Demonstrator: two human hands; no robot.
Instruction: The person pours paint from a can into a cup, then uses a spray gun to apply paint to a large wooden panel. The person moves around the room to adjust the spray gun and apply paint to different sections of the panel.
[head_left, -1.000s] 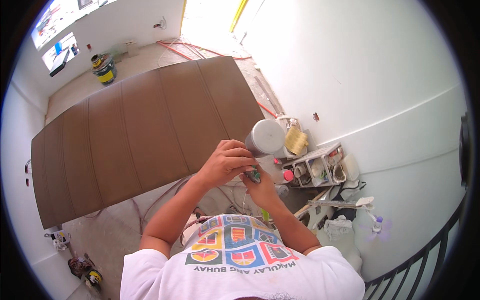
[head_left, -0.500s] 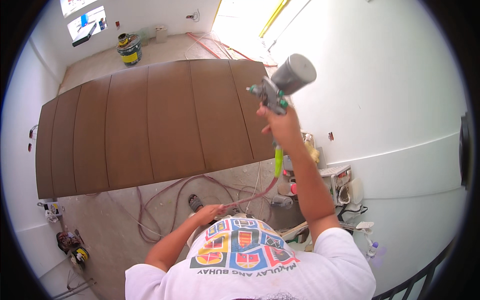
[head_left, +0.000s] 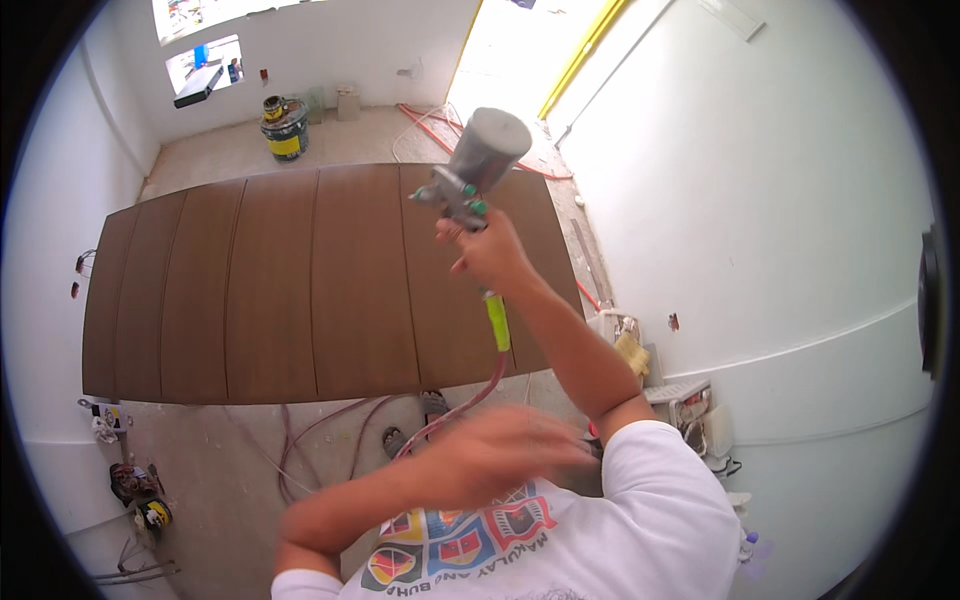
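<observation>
My right hand (head_left: 492, 252) is wrapped round the grip of a spray gun (head_left: 455, 198), raised over the right part of a brown panel. On top of the gun a grey paint cup (head_left: 490, 145) tilts to the right. The gun's nozzle points left. Below the grip, a bright green sleeve (head_left: 497, 322) joins a reddish hose (head_left: 468, 402) that runs down behind my left hand (head_left: 495, 455). That hand is blurred in front of my chest, its fingers stretched to the right. The large brown panel (head_left: 270, 290) lies ahead, with dark grooves across it.
Loose hose (head_left: 350, 415) coils on the floor near my sandalled feet (head_left: 395, 440). Beyond the panel stands a dark bucket (head_left: 286, 130) with a yellow label. Red tubing lies near the bright doorway. Assorted items line the right wall (head_left: 780, 250), and tools sit at lower left.
My right hand and the spray gun have moved left over the panel. My left hand has come off the hose and swung up and right. The view has shifted, showing more of the far room.
</observation>
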